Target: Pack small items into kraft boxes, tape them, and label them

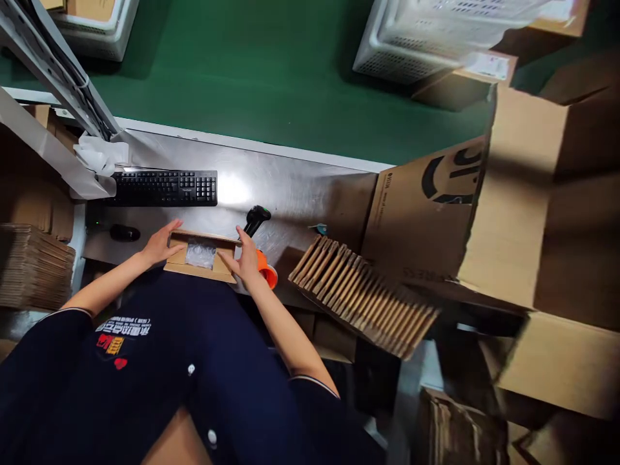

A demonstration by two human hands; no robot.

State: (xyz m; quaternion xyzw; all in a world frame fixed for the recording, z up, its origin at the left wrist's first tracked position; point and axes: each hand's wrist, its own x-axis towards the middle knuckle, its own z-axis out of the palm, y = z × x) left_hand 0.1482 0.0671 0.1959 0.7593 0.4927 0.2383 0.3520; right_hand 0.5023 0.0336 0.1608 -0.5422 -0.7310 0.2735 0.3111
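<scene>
A small open cardboard box (223, 276) sits at the front edge of the metal table, close to my body. Inside it lies a clear bubble-wrapped item (200, 254); what the wrap covers cannot be made out. My left hand (161, 245) grips the box's left end, thumb reaching over into the opening. At the opposite end, my right hand (246, 259) holds the box in the same way, its thumb inside. Just beyond that hand lies a black barcode scanner (256, 219), and an orange tape roll (267, 270) is partly hidden behind my right wrist.
A black keyboard (167, 188) and a mouse (124, 232) are at the left. Folded cartons (361, 297) stand in a row at the right, beside a large open carton (513, 194). White baskets (402, 61) rest on the green surface (252, 71) behind.
</scene>
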